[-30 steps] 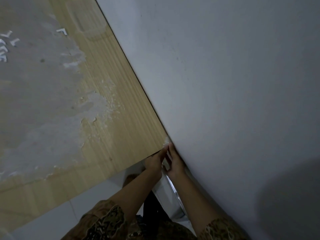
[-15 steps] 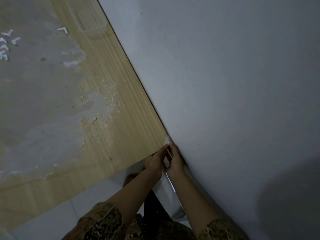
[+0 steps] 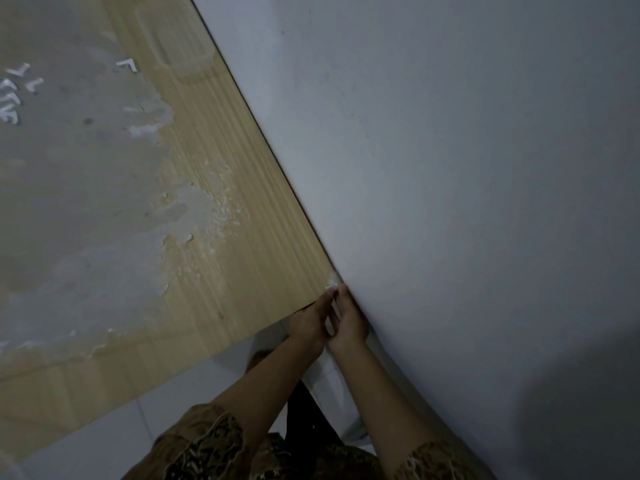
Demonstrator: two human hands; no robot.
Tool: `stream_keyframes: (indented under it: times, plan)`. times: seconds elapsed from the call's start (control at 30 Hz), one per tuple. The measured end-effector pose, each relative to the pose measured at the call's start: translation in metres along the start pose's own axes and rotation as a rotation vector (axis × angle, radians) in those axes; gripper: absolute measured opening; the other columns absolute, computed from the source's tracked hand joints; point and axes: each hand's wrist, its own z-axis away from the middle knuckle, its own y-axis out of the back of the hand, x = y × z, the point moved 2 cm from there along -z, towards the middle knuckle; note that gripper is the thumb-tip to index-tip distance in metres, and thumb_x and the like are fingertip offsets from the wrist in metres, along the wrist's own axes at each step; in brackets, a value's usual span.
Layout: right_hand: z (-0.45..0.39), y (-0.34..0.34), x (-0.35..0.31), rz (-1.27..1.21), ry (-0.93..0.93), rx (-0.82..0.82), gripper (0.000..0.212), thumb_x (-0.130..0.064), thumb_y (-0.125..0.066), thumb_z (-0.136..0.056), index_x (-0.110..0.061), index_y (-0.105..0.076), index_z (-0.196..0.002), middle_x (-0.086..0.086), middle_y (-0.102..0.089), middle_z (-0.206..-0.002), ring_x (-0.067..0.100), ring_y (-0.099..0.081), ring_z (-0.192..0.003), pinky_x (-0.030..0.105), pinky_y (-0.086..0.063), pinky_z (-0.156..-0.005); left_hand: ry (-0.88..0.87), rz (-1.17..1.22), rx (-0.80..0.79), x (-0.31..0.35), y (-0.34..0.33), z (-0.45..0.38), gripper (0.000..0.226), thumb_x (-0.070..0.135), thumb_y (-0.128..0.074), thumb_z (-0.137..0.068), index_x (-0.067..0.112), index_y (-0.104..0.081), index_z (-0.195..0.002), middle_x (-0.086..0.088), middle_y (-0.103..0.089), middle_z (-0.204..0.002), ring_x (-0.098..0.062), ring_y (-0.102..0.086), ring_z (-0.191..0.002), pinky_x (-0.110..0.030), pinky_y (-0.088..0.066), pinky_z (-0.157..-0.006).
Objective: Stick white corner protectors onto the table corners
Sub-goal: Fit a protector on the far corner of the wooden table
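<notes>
A small white corner protector (image 3: 333,280) sits on the corner of the wooden bench (image 3: 242,237) where that corner meets the grey wall (image 3: 450,168). It is only partly visible and blurred, so its exact seating on the corner cannot be made out. Both hands reach up to it from below. The left hand (image 3: 309,325) lies under the front edge of the bench with its fingers stretched toward the protector, fingertips touching or just beside it. The right hand (image 3: 349,320) lies against the wall side of the corner, fingers also extended up to the protector. Whether either hand pinches the protector or merely presses it cannot be told.

The bench top shows pale wood grain near the wall and a large patch of worn grey, flaking surface farther left. More white corner protectors (image 3: 14,95) lie in a loose group near the far left edge, and a single one (image 3: 128,65) lies apart from them. Patterned brown sleeves (image 3: 207,445) show at the bottom, above a pale tiled floor (image 3: 104,438).
</notes>
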Motion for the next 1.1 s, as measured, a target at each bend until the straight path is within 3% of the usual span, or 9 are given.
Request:
stream_keyframes:
  times: [0.07, 0.17, 0.33, 0.47, 0.6, 0.73, 0.87, 0.97, 1.1]
  plan:
    - [-0.001, 0.001, 0.001, 0.01, -0.016, 0.022, 0.026, -0.034, -0.074, -0.078, -0.019, -0.075, -0.1, -0.006, -0.073, -0.108, 0.01, -0.063, -0.1, 0.03, -0.049, -0.074, -0.001, 0.016, 0.002, 0.001, -0.001, 0.001, 0.028, 0.013, -0.07, -0.083, 0.004, -0.066, -0.109, -0.003, -0.069, -0.099, 0.0, -0.068, -0.065, -0.011, -0.049, -0.045]
    - [-0.002, 0.0, -0.001, -0.007, -0.012, 0.066, 0.02, -0.027, -0.078, -0.075, -0.016, -0.074, -0.091, -0.003, -0.074, -0.104, 0.012, -0.065, -0.094, 0.036, -0.051, -0.088, 0.0, 0.028, -0.006, 0.003, -0.003, 0.005, 0.027, 0.012, -0.069, -0.083, 0.002, -0.065, -0.108, -0.006, -0.068, -0.099, -0.008, -0.067, -0.073, -0.012, -0.049, -0.048]
    - [-0.003, -0.005, -0.002, -0.016, -0.027, 0.075, 0.016, -0.024, -0.076, -0.076, -0.016, -0.075, -0.09, -0.003, -0.074, -0.102, 0.013, -0.064, -0.097, 0.032, -0.05, -0.084, 0.061, -0.006, -0.089, 0.009, -0.009, 0.01, 0.011, 0.01, -0.057, -0.092, 0.009, -0.065, -0.099, 0.006, -0.069, -0.087, -0.003, -0.06, -0.081, -0.01, -0.05, -0.055]
    - [-0.009, -0.003, -0.003, 0.002, -0.07, 0.069, 0.013, -0.026, -0.077, -0.075, -0.018, -0.076, -0.085, -0.004, -0.074, -0.102, 0.012, -0.065, -0.096, 0.037, -0.049, -0.095, 0.078, 0.0, -0.087, 0.012, -0.009, 0.008, 0.009, 0.01, -0.055, -0.092, 0.012, -0.063, -0.09, 0.012, -0.07, -0.071, -0.001, -0.055, -0.081, -0.007, -0.048, -0.05]
    - [-0.015, 0.002, -0.001, 0.045, -0.02, 0.086, 0.025, -0.026, -0.079, -0.074, -0.013, -0.073, -0.094, -0.001, -0.075, -0.097, 0.014, -0.068, -0.09, 0.034, -0.053, -0.076, 0.071, 0.021, -0.088, 0.011, -0.008, 0.008, 0.016, 0.01, -0.057, -0.092, 0.007, -0.064, -0.106, 0.005, -0.067, -0.092, -0.007, -0.058, -0.093, -0.014, -0.049, -0.071]
    - [-0.014, 0.004, -0.002, 0.081, -0.006, 0.061, 0.026, -0.028, -0.077, -0.077, -0.015, -0.071, -0.099, -0.003, -0.073, -0.098, 0.011, -0.066, -0.091, 0.039, -0.049, -0.085, 0.059, 0.016, -0.089, 0.009, -0.007, 0.007, 0.01, 0.014, -0.061, -0.09, 0.01, -0.066, -0.097, 0.004, -0.067, -0.097, -0.004, -0.06, -0.088, -0.016, -0.05, -0.06]
    - [-0.013, 0.003, -0.002, 0.064, -0.049, 0.019, 0.016, -0.03, -0.074, -0.08, -0.02, -0.071, -0.093, -0.007, -0.072, -0.097, 0.007, -0.064, -0.089, 0.034, -0.049, -0.08, 0.019, 0.074, -0.036, 0.006, -0.006, 0.005, 0.027, 0.012, -0.065, -0.086, 0.002, -0.065, -0.112, -0.002, -0.068, -0.102, -0.006, -0.068, -0.082, -0.015, -0.053, -0.054]
    - [-0.017, 0.006, 0.002, 0.042, -0.07, -0.013, 0.028, -0.034, -0.073, -0.081, -0.02, -0.071, -0.105, -0.009, -0.071, -0.104, 0.007, -0.062, -0.092, 0.031, -0.048, -0.069, 0.037, 0.059, -0.026, 0.006, -0.008, 0.008, 0.018, 0.012, -0.066, -0.086, 0.005, -0.067, -0.103, -0.001, -0.068, -0.097, -0.009, -0.063, -0.085, -0.013, -0.051, -0.047]
    - [-0.02, 0.01, 0.004, 0.044, -0.068, -0.043, 0.04, -0.042, -0.071, -0.081, -0.021, -0.069, -0.114, -0.011, -0.069, -0.113, 0.007, -0.061, -0.1, 0.031, -0.046, -0.071, 0.064, 0.044, -0.017, 0.008, -0.01, 0.01, 0.022, 0.013, -0.068, -0.084, 0.006, -0.066, -0.105, -0.003, -0.066, -0.098, -0.007, -0.059, -0.082, -0.014, -0.049, -0.042]
